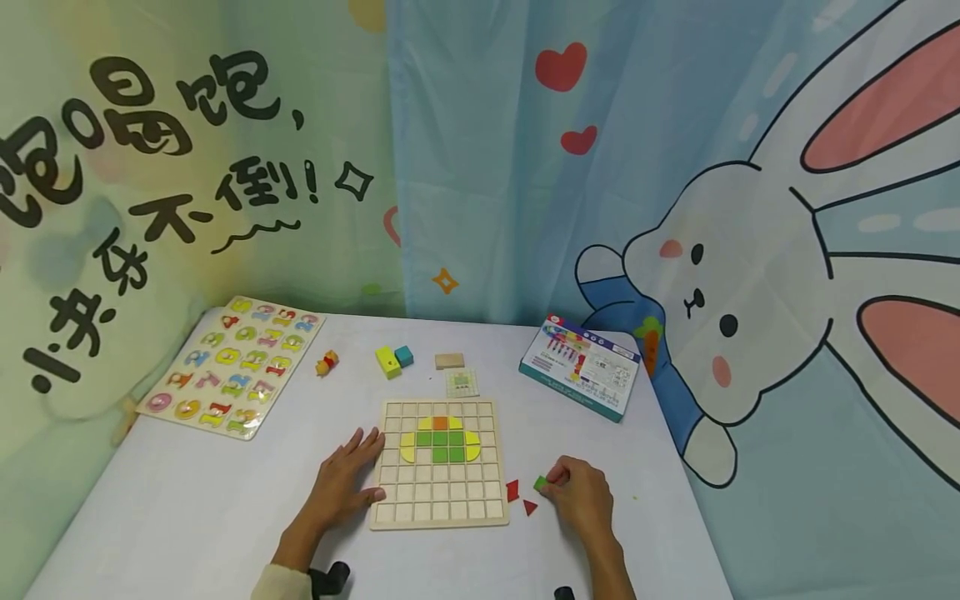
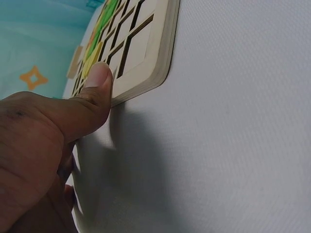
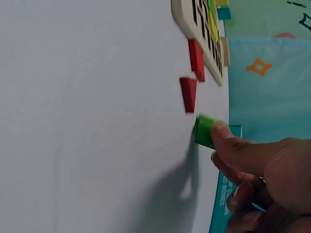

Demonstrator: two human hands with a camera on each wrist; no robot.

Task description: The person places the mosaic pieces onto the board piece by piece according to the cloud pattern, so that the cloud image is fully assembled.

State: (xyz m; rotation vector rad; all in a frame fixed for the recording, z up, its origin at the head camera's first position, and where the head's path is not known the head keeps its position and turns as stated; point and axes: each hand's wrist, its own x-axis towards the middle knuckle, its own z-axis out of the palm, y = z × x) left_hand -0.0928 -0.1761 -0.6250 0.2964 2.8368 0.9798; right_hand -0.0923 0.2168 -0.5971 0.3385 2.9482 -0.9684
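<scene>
R hand (image 1: pixel 581 496) fingertips pinch a small green tile (image 1: pixel 540 482) on the white table (image 1: pixel 225 500), fingers curled round it. Two red pieces (image 1: pixel 513 490) lie just past the fingertips, btwn tile and wooden grid board (image 1: pixel 438 508). L hand (image 1: pixel 347 479) flat, fingers straight, tips on board's left edge; thumb (image 2: pixel 95 87) presses its near corner. Green/yellow tiles sit mid-board, beyond L fingertips.

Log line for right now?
left hand rests on board edge | right hand pinches green tile | two red tiles beside board
</scene>
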